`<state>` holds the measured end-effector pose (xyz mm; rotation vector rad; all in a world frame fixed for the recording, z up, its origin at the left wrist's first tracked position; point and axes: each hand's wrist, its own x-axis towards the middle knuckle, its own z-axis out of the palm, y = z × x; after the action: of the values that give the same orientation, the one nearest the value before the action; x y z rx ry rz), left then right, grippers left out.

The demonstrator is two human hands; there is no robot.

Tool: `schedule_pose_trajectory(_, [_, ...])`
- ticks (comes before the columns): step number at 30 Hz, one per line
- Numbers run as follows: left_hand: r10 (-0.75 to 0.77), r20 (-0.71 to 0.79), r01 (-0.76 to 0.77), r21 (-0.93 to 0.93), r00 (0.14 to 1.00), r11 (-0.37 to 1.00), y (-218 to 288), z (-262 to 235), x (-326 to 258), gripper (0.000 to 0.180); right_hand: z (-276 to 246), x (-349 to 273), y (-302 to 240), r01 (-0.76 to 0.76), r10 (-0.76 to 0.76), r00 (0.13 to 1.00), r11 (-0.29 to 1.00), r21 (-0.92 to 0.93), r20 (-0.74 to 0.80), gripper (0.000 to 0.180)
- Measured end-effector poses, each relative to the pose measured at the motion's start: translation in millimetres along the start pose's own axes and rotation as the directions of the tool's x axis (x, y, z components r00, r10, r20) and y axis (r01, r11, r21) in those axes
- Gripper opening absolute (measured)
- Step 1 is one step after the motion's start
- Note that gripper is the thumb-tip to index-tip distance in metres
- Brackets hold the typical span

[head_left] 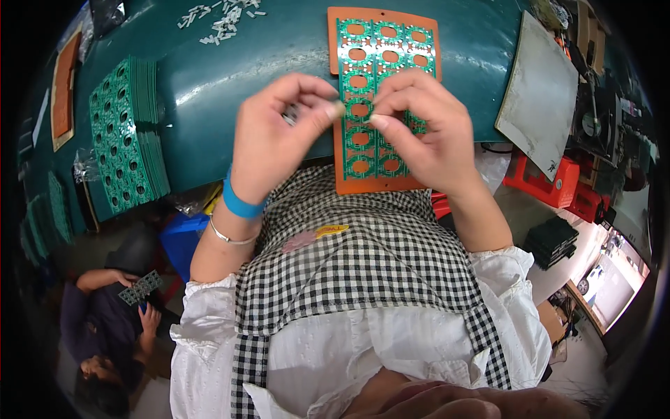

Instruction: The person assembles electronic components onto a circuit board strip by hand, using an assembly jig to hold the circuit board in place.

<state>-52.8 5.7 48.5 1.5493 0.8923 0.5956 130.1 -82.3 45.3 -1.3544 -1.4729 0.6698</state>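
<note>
A green circuit board panel (360,138) with rows of oval openings lies on an orange-brown backing plate (342,183) in front of me. My left hand (283,133) is closed at the panel's left edge, thumb and forefinger pressed together. Small pale pieces (292,114) show, blurred, inside its curled fingers. Over the panel's middle, my right hand (427,126) is closed in a pinch, its fingertips close to an oval opening. Whatever sits between those fingertips is too small or hidden to make out. Loose small white parts (225,25) lie scattered at the far side of the table.
A stack of green circuit panels (129,136) stands on the left of the green table (230,150). Further left is another orange plate (66,87). A grey-white sheet (537,91) overhangs the right edge, near red stools (544,180). Another person (105,328) at lower left holds a panel.
</note>
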Motion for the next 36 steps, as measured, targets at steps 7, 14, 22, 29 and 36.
schedule_pose_trajectory(7, [0.294,-0.002,-0.221,0.655,0.956,0.723,-27.6,-11.8,35.7,0.017,-2.8,-18.9,-0.8,-0.059,0.069,0.988,0.995,-0.075,0.136,0.011])
schedule_pose_trajectory(14, [0.187,0.020,-0.165,0.569,0.982,0.805,-23.4,-18.9,40.1,0.011,4.2,-27.0,-4.0,0.019,0.023,0.970,0.985,-0.170,0.240,0.014])
schedule_pose_trajectory(22, [-0.107,0.326,0.333,-0.790,0.939,0.515,-31.2,-54.1,38.9,0.011,7.1,-28.4,-0.9,0.054,-0.011,0.978,0.977,-0.206,0.206,0.011])
schedule_pose_trajectory(29, [-0.081,0.403,0.409,-0.867,0.911,0.286,-28.9,-48.5,34.8,0.012,6.6,-28.0,1.0,0.086,-0.035,0.976,0.969,-0.233,0.216,0.012])
schedule_pose_trajectory(36, [-0.170,0.269,0.309,-0.658,0.948,0.687,-22.1,-37.1,25.7,0.016,14.5,-26.4,2.5,0.207,-0.131,0.957,0.932,-0.298,0.258,0.014])
